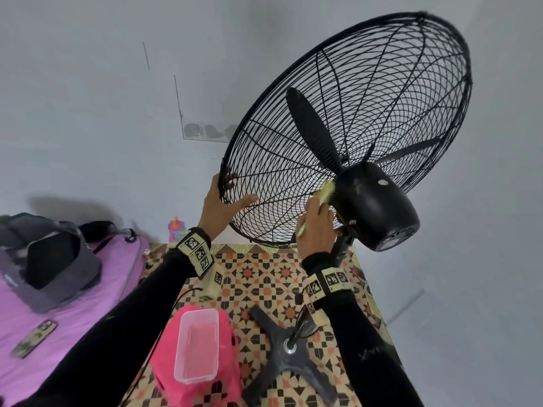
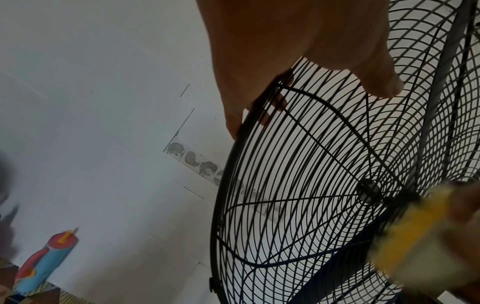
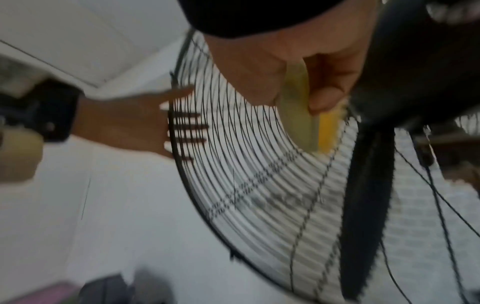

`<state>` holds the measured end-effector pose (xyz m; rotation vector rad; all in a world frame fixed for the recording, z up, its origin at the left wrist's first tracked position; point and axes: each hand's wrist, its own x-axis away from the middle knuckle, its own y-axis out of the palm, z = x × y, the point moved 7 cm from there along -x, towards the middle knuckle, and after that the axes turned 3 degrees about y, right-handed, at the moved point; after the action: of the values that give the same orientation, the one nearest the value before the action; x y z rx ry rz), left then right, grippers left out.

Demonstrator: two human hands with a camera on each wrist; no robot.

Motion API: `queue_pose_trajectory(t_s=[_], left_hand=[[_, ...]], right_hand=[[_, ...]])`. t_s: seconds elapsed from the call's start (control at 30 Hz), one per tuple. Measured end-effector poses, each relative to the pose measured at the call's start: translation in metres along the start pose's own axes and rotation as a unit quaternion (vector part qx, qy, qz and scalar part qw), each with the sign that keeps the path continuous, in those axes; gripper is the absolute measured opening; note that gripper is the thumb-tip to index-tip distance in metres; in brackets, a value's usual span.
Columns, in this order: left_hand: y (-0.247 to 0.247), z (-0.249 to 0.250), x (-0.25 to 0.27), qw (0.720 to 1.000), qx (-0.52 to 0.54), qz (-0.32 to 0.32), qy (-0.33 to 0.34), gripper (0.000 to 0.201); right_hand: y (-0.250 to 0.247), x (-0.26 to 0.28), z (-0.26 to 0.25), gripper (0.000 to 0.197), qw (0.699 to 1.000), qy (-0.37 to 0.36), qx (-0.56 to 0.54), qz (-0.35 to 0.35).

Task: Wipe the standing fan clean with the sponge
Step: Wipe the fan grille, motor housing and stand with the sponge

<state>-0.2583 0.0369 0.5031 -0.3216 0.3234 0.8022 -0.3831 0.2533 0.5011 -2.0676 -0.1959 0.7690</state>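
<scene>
A clear rectangular plastic tub (image 1: 196, 345) sits open on a bright pink block (image 1: 202, 386); whether anything is in it cannot be told. It lies just left of the dark X-shaped fan base (image 1: 289, 352), all on a patterned orange, black and cream floor mat (image 1: 264, 274).

Above the base rises the black standing fan with its round wire cage (image 1: 352, 127), tilted back. The left hand (image 1: 219, 202) clasps the cage rim at its lower left, fingers hooked through the wires and thumb lying on the rear grille. The right hand (image 1: 316, 224) is clamped on a yellow sponge (image 1: 326, 190), pinched between thumb and fingers and pressed against the grille beside the black motor housing (image 1: 373, 204).

Left of the base, a purple bed cover (image 1: 73, 304) carries a grey bag (image 1: 50, 259) and a phone (image 1: 33, 337). A colourful bottle (image 1: 175, 229) stands by the pale wall.
</scene>
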Motion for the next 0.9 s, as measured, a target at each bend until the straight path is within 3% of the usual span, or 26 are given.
queue_pose_trajectory(t_s=[0.1,0.27,0.3,0.43,0.57,0.63,0.77,0.9], left_hand=[[0.0,-0.002,0.002,1.0,-0.003,0.0,-0.009,0.083],[0.001,-0.004,0.002,1.0,-0.01,0.002,-0.016,0.093],[0.001,-0.004,0.002,1.0,-0.01,0.005,-0.017,0.092],[0.0,-0.003,0.001,1.0,-0.008,0.001,-0.019,0.088],[0.001,-0.002,0.003,1.0,-0.009,-0.002,-0.013,0.089],[0.003,-0.001,0.003,1.0,-0.01,0.005,-0.012,0.094],[0.0,-0.003,0.002,1.0,-0.015,0.003,-0.021,0.097],[-0.001,-0.005,0.003,1.0,-0.013,-0.002,-0.013,0.095]], right_hand=[[0.031,0.01,0.014,0.056,0.989,0.034,0.054,-0.132],[0.007,0.006,-0.008,0.033,1.0,-0.003,-0.009,0.003],[0.009,0.005,-0.01,0.032,1.0,-0.009,-0.006,0.003],[0.033,0.007,0.001,0.056,0.992,0.019,0.049,-0.114],[0.009,0.004,-0.01,0.042,0.999,0.004,0.033,-0.02],[0.008,0.001,-0.014,0.045,1.0,0.006,0.025,-0.017],[0.031,0.003,0.007,0.057,0.987,0.062,0.06,-0.137],[0.008,0.004,-0.006,0.047,1.0,0.012,0.008,-0.006]])
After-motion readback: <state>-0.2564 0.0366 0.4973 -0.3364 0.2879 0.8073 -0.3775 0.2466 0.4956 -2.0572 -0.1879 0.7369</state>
